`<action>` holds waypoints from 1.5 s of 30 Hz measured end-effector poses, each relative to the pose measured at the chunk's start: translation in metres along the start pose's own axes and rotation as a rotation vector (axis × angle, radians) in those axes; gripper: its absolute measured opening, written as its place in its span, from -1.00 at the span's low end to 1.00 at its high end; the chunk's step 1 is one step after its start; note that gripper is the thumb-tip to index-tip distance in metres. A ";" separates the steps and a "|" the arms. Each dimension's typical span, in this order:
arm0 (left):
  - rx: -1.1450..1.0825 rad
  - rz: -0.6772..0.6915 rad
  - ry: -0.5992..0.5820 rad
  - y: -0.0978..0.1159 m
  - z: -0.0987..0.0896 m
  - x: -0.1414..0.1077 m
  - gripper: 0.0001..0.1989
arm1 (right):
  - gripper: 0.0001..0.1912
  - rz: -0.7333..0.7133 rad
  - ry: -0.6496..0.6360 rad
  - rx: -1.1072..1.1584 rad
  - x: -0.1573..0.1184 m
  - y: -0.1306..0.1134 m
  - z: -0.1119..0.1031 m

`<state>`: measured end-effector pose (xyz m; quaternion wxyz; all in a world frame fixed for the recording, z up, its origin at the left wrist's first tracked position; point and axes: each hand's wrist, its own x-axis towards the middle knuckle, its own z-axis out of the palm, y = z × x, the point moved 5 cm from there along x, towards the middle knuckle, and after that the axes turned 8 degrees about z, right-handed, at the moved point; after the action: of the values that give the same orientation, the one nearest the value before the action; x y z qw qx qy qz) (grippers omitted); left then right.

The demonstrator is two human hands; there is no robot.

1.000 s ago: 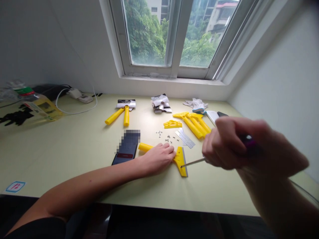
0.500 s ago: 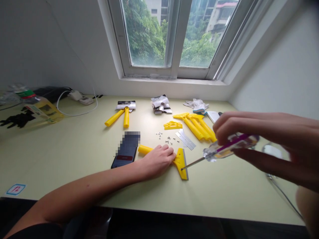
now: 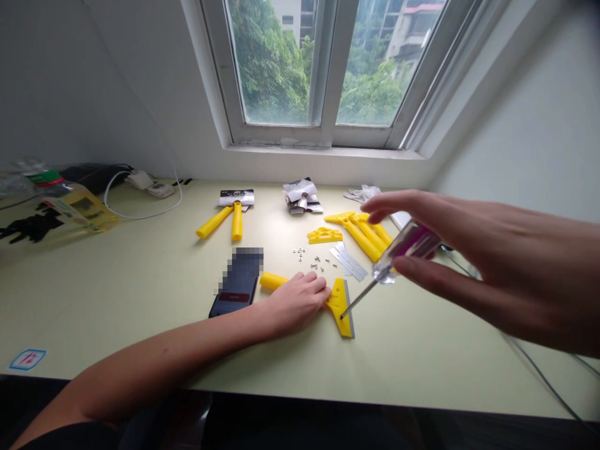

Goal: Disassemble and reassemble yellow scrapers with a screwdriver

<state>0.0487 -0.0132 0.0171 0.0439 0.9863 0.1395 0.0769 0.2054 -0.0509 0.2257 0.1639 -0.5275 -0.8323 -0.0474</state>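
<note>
My left hand point(image 3: 300, 303) is closed round the neck of a yellow scraper point(image 3: 338, 303) lying flat on the table, its grey blade edge facing right. In my right hand point(image 3: 469, 256) is a screwdriver point(image 3: 409, 247) with a clear and purple handle, held by the thumb and fingers with the index finger stretched out. Its tip touches the lower screw spot on the scraper head, the shaft slanting up to the right. Beyond the scraper lie loose blades point(image 3: 349, 262), several small screws point(image 3: 317, 259), several nuts point(image 3: 300, 252) and yellow scraper head pieces point(image 3: 325, 235).
A phone point(image 3: 240, 281) lies left of the scraper. Several yellow handles point(image 3: 359, 236) rest behind my right hand, two more point(image 3: 237, 222) at the back left. Crumpled packaging point(image 3: 301, 195), a white glove point(image 3: 362, 193), a bottle point(image 3: 77, 206) and cables stand or lie farther off.
My right hand has shifted left and up, its index finger now extended, and the screwdriver stands steeper with its tip still on the scraper. My left hand stays in place.
</note>
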 end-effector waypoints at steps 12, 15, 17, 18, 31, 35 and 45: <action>0.029 0.001 0.008 0.000 0.001 0.000 -0.77 | -0.49 0.047 0.014 0.038 0.016 -0.007 0.009; 0.019 0.003 0.011 0.000 0.001 -0.001 -0.77 | -0.42 0.154 0.074 -0.222 0.019 0.003 0.013; 0.013 0.005 0.011 0.000 0.001 -0.001 -0.77 | -0.42 0.097 0.032 -0.202 0.017 0.005 0.014; 0.013 0.005 0.010 0.000 0.001 -0.001 -0.77 | -0.42 0.051 0.011 -0.132 0.015 0.004 0.013; 0.009 -0.001 0.025 -0.001 0.002 -0.001 -0.78 | -0.56 0.039 0.025 -0.109 0.013 0.000 0.012; 0.007 -0.002 0.020 -0.001 0.001 0.000 -0.77 | -0.56 -0.059 -0.089 0.030 0.007 -0.002 0.010; 0.040 -0.029 0.023 0.000 0.002 -0.002 -0.76 | -0.70 0.016 0.018 0.188 0.011 -0.003 0.004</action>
<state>0.0468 -0.0140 0.0150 0.0234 0.9839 0.1557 0.0847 0.1972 -0.0417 0.2262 0.2202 -0.5159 -0.8274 0.0274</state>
